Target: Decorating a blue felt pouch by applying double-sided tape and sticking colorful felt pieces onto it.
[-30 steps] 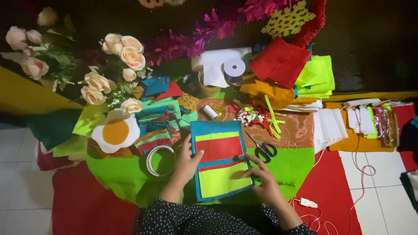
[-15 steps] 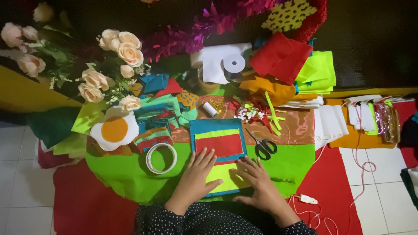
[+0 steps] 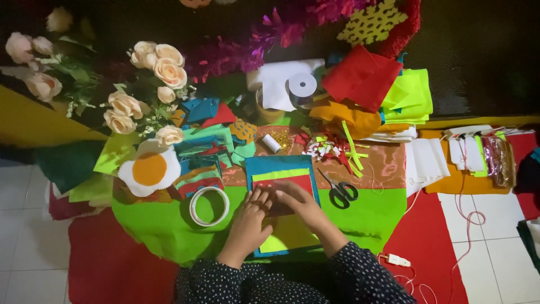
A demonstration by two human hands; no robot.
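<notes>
— Where does the felt panel [image 3: 279, 171] lie against the hands?

— Under them. The left hand [image 3: 249, 220] and right hand [image 3: 301, 204] lie flat on its red stripe, fingers [image 3: 260, 196] loosely spread, tips nearly meeting, pinching nothing.

— And room around it?

— Tape roll [image 3: 209, 206] just beside its left edge, scissors [image 3: 340, 189] just off the right. Bare green felt [image 3: 371, 214] lies near right, on the surface.

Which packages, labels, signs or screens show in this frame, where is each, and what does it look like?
Clear packets: far right on orange felt, oblong, see-through with pink and dark contents.
White tags: just left of the packets, small white rectangles; whether they are labels is too small to tell.
Signs and screens: none.
Both hands rest on the striped felt panel, not on any of these.
</notes>
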